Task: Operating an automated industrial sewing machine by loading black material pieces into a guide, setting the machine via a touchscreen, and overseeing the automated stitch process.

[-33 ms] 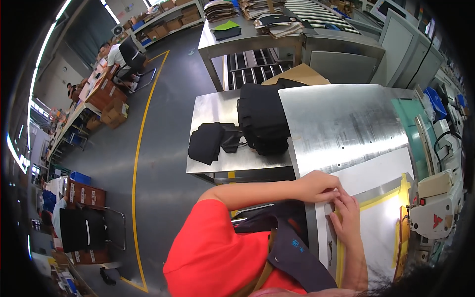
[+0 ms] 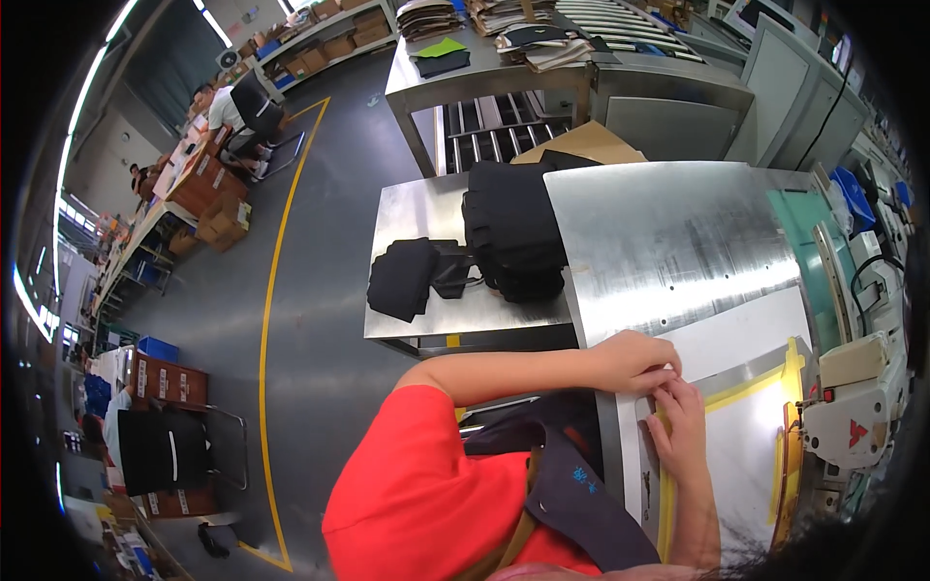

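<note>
My left hand (image 2: 635, 362) reaches across from the left, its fingers bent and pinched together above the metal work table (image 2: 668, 228). Against its fingertips lie the fingers of my right hand (image 2: 680, 426), which comes up from the lower edge, curled with thumb and fingers close together. Whatever the two hands pinch is hidden or too small to name. Under and beside them is a pale flat panel with a yellow border (image 2: 746, 392). A small dark metal piece (image 2: 646, 481) lies on the white strip left of my right wrist.
White sewing-machine-like equipment (image 2: 848, 421) stands at the right edge. On a lower metal table (image 2: 412, 208) sit a tall stack of black fabric (image 2: 513, 228) and a smaller black pile (image 2: 402, 279). Behind is a bench (image 2: 484, 82) with papers. Seated people are at desks far left.
My left hand has shifted slightly, with its fingers curling a little more over the right fingertips. The right hand stays almost in place.
</note>
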